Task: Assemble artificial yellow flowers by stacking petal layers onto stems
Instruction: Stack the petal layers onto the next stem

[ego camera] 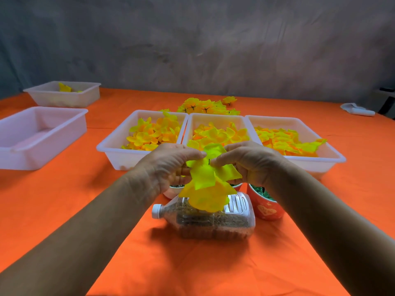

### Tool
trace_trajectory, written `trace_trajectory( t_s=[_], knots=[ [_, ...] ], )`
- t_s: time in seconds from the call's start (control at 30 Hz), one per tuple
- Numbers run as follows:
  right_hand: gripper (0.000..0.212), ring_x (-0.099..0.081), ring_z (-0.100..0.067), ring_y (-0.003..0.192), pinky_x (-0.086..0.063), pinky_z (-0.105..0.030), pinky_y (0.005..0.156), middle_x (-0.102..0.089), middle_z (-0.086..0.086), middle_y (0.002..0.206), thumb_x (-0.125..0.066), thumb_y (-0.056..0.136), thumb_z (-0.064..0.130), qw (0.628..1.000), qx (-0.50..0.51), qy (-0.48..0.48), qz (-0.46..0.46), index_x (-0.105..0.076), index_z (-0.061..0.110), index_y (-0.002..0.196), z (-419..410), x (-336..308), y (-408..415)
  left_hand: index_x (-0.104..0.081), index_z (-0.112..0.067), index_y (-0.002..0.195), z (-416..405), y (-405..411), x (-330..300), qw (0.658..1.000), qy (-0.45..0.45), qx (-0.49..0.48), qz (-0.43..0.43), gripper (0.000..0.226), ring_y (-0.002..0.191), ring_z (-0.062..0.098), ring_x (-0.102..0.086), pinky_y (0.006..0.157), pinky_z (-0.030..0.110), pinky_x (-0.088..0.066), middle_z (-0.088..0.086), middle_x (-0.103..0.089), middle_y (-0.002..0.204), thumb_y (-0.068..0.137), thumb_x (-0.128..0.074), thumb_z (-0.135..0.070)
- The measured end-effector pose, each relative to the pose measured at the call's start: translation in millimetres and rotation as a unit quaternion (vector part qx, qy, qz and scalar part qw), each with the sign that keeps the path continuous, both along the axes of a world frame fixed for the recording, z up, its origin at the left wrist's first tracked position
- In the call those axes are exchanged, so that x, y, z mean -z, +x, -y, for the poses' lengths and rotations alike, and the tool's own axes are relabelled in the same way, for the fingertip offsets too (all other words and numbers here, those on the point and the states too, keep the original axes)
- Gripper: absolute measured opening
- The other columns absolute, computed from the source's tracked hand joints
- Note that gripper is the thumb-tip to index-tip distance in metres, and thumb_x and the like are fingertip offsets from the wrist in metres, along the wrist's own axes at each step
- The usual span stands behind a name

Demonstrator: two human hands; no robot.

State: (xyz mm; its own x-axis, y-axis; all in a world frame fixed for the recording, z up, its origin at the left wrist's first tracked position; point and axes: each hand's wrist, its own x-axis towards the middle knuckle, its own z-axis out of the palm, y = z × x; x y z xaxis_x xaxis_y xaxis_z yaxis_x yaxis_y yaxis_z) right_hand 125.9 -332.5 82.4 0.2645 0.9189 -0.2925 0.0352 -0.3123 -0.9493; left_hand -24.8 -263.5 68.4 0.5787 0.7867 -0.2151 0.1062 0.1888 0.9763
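Observation:
My left hand and my right hand meet above the table's middle, each pinching a stack of yellow petal layers. A thin dark stem tip pokes up through the top layer between my fingertips. The lower layers hang down toward me. Behind my hands stand three white trays of loose yellow petals: a left tray, a middle tray and a right tray. Finished yellow flowers lie in a heap behind the trays.
A clear plastic bottle with brown grains lies on its side below my hands. A red cup with green pieces stands to its right; two more cups are mostly hidden. Two white trays sit far left on the orange cloth.

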Motion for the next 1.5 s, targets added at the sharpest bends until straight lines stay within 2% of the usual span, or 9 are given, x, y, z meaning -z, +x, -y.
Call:
trace_trajectory(
  t_s=[0.1, 0.2, 0.33, 0.53, 0.73, 0.87, 1.1, 1.27, 1.5],
  knots=[
    [0.030, -0.065, -0.027, 0.086, -0.050, -0.036, 0.073, -0.067, -0.014, 0.099, -0.074, 0.071, -0.001, 0.999, 0.008, 0.002, 0.032, -0.062, 0.009, 0.097, -1.5, -2.0, 2.1, -0.063, -0.014, 0.080, -1.0, -0.5, 0.1, 1.000, 0.021, -0.010, -0.011, 0.012, 0.055, 0.014, -0.054, 0.046, 0.019, -0.044, 0.003, -0.063, 0.066, 0.078, -0.070, -0.005],
    [0.026, -0.061, -0.030, 0.102, -0.051, -0.035, 0.071, -0.064, -0.014, 0.109, -0.076, 0.069, -0.001, 0.999, 0.011, 0.008, 0.042, -0.061, 0.015, 0.082, -1.7, -1.4, 3.4, -0.063, -0.014, 0.080, -1.0, -2.3, 1.0, 0.999, 0.029, -0.009, -0.025, 0.014, 0.058, 0.016, -0.053, 0.047, 0.020, -0.044, 0.004, -0.063, 0.069, 0.077, -0.071, -0.003],
    [0.028, -0.058, -0.024, 0.099, -0.048, -0.032, 0.063, -0.063, -0.006, 0.100, -0.075, 0.068, -0.002, 0.998, -0.012, 0.005, 0.054, -0.061, 0.016, 0.083, 0.6, -1.1, 4.4, -0.063, -0.014, 0.081, 0.3, -2.8, 0.5, 0.999, 0.033, -0.015, -0.035, 0.016, 0.053, 0.014, -0.052, 0.042, 0.017, -0.045, 0.004, -0.063, 0.067, 0.075, -0.072, -0.002],
    [0.026, -0.059, -0.033, 0.107, -0.052, -0.036, 0.075, -0.065, -0.015, 0.108, -0.076, 0.069, -0.001, 0.996, -0.010, -0.002, 0.093, -0.065, 0.016, 0.085, 2.5, 0.3, 3.6, -0.060, -0.014, 0.080, 2.8, -2.4, 0.9, 0.997, 0.047, -0.016, -0.058, 0.019, 0.040, 0.009, -0.049, 0.043, 0.018, -0.044, 0.003, -0.059, 0.065, 0.075, -0.073, -0.002],
    [0.021, -0.056, -0.026, 0.095, -0.047, -0.028, 0.061, -0.062, -0.007, 0.089, -0.075, 0.072, 0.002, 0.992, -0.016, -0.001, 0.122, -0.065, 0.018, 0.081, 3.7, -0.7, 2.3, -0.058, -0.014, 0.080, 2.8, -2.2, 3.2, 0.996, 0.059, -0.012, -0.067, 0.021, 0.059, 0.015, -0.055, 0.050, 0.023, -0.044, 0.003, -0.060, 0.070, 0.074, -0.073, -0.001],
    [0.019, -0.057, -0.027, 0.096, -0.048, -0.029, 0.067, -0.063, -0.011, 0.096, -0.075, 0.073, 0.003, 0.992, -0.016, -0.009, 0.128, -0.067, 0.017, 0.083, 4.1, 0.9, 1.7, -0.058, -0.016, 0.074, 3.5, -2.0, 4.8, 0.996, 0.060, -0.007, -0.068, 0.023, 0.048, 0.007, -0.056, 0.046, 0.019, -0.043, -0.007, -0.061, 0.050, 0.073, -0.073, 0.000],
    [0.020, -0.057, -0.025, 0.084, -0.048, -0.028, 0.063, -0.062, -0.014, 0.090, -0.074, 0.073, 0.000, 0.992, -0.019, -0.016, 0.126, -0.065, 0.017, 0.080, 4.3, 3.6, -0.2, -0.059, -0.018, 0.069, 2.6, -1.0, 8.4, 0.995, 0.061, -0.005, -0.076, 0.024, 0.050, 0.008, -0.054, 0.049, 0.021, -0.041, -0.010, -0.059, 0.045, 0.073, -0.073, 0.000],
    [0.022, -0.056, -0.015, 0.059, -0.047, -0.017, 0.044, -0.060, -0.006, 0.067, -0.073, 0.073, -0.003, 0.993, -0.014, -0.025, 0.119, -0.063, 0.017, 0.076, 3.9, 7.2, -2.1, -0.060, -0.019, 0.067, 1.3, -1.1, 12.4, 0.994, 0.057, 0.004, -0.088, 0.023, 0.050, 0.008, -0.056, 0.046, 0.019, -0.042, -0.007, -0.062, 0.050, 0.074, -0.072, -0.001],
    [0.023, -0.055, -0.014, 0.060, -0.043, -0.018, 0.044, -0.058, -0.005, 0.067, -0.074, 0.072, -0.001, 0.991, -0.006, -0.033, 0.128, -0.064, 0.018, 0.077, 4.8, 11.0, -3.9, -0.058, -0.016, 0.072, 0.0, -0.4, 15.9, 0.993, 0.064, -0.002, -0.097, 0.021, 0.061, 0.011, -0.054, 0.049, 0.021, -0.043, -0.002, -0.059, 0.063, 0.073, -0.074, -0.002]
  ],
)
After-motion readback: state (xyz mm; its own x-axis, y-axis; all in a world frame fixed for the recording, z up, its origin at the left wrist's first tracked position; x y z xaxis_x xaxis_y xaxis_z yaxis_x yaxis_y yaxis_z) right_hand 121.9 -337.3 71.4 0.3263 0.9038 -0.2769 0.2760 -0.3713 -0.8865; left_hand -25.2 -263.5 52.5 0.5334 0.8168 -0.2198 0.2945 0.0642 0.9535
